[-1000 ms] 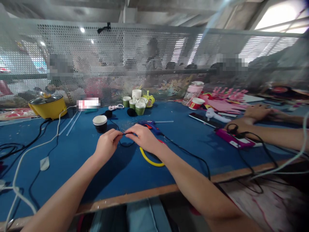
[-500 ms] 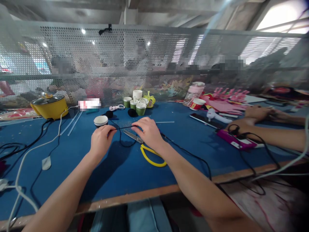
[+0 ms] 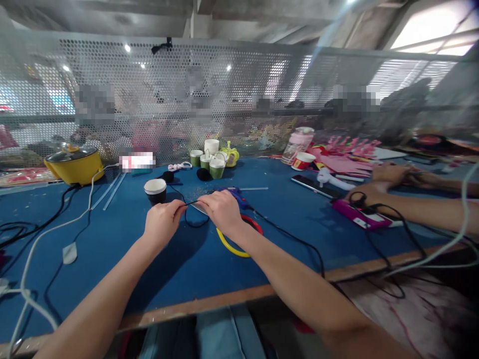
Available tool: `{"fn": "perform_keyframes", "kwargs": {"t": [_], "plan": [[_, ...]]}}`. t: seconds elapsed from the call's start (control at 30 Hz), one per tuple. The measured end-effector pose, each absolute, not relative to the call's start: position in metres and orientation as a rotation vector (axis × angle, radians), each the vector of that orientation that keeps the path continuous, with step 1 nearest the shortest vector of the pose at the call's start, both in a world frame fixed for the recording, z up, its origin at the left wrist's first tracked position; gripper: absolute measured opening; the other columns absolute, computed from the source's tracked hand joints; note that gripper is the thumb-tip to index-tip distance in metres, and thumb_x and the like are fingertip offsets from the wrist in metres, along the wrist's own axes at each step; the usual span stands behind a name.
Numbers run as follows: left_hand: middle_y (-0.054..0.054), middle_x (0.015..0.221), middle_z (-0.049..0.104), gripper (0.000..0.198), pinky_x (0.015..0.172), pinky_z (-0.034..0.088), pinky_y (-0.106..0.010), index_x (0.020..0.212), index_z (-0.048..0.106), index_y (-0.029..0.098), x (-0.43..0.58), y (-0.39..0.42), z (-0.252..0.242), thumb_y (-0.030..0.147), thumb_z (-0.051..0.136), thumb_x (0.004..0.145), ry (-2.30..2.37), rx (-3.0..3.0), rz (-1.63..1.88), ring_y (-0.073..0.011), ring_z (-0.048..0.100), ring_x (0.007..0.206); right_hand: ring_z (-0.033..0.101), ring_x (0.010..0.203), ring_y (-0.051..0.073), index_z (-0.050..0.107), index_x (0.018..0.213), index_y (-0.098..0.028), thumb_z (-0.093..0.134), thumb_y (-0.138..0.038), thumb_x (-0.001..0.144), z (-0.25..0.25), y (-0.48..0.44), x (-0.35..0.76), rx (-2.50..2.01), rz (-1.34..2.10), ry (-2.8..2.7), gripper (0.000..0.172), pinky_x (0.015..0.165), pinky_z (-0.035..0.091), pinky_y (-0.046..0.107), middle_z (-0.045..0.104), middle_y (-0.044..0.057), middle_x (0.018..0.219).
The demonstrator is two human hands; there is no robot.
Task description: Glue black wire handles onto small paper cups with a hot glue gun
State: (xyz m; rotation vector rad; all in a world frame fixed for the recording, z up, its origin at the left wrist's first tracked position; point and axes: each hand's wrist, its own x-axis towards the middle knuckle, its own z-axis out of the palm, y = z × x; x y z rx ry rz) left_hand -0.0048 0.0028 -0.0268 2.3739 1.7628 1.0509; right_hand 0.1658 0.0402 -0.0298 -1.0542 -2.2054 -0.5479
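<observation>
My left hand (image 3: pixel 161 223) and my right hand (image 3: pixel 221 211) are both closed in a pinch on a thin black string (image 3: pixel 190 203) stretched between them above the blue table (image 3: pixel 112 249). A loop of the string hangs down between the hands. Scissors with yellow and red handles (image 3: pixel 235 249) lie on the table under my right wrist. A blue glue gun (image 3: pixel 236 195) lies just beyond my right hand. A black paper cup with a white inside (image 3: pixel 154 190) stands just beyond my left hand.
Green paper cups (image 3: pixel 210 163) stand at the back centre. A yellow electric pot (image 3: pixel 74 163) sits far left with cables (image 3: pixel 45 234) trailing over the table. Another person's arms (image 3: pixel 404 192) rest at the right beside a pink device (image 3: pixel 359 215) and pink paper cut-outs (image 3: pixel 348 154).
The hands had pulled the string taut and apart half a second ago. They have come closer together again, and my right hand has dropped slightly toward the scissors.
</observation>
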Motion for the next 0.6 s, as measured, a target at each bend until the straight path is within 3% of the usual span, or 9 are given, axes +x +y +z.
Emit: {"fn": "perform_keyframes", "kwargs": {"t": [0.3,0.43,0.6], "plan": [[0.000,0.060,0.059,0.026,0.049,0.033,-0.019,0.071,0.057,0.013,-0.010,0.004,-0.019,0.038,0.061,0.070,0.961,1.252,0.927,-0.0068,0.049,0.050,0.052,0.070,0.015,0.067,0.081,-0.019,0.047,-0.038,0.084,-0.022,0.043,0.172,-0.843,-0.484,-2.202,0.028,0.064,0.029,0.028,0.066,0.002,0.069],[0.003,0.052,0.047,0.026,0.045,0.028,-0.017,0.068,0.059,0.011,-0.013,0.004,-0.020,0.035,0.067,0.066,0.807,1.102,0.858,-0.0042,0.040,0.046,0.051,0.069,0.015,0.068,0.081,-0.019,0.041,-0.046,0.084,-0.019,0.042,0.173,-0.796,-0.439,-2.224,0.039,0.064,0.030,0.029,0.066,0.003,0.068],[0.003,0.053,0.046,0.025,0.045,0.029,-0.017,0.072,0.060,0.011,-0.009,0.002,-0.021,0.031,0.072,0.062,0.708,1.057,0.856,-0.0041,0.039,0.048,0.054,0.067,0.014,0.068,0.078,-0.019,0.038,-0.046,0.085,-0.021,0.040,0.170,-0.829,-0.385,-2.209,0.040,0.063,0.030,0.029,0.068,0.002,0.068]]}}
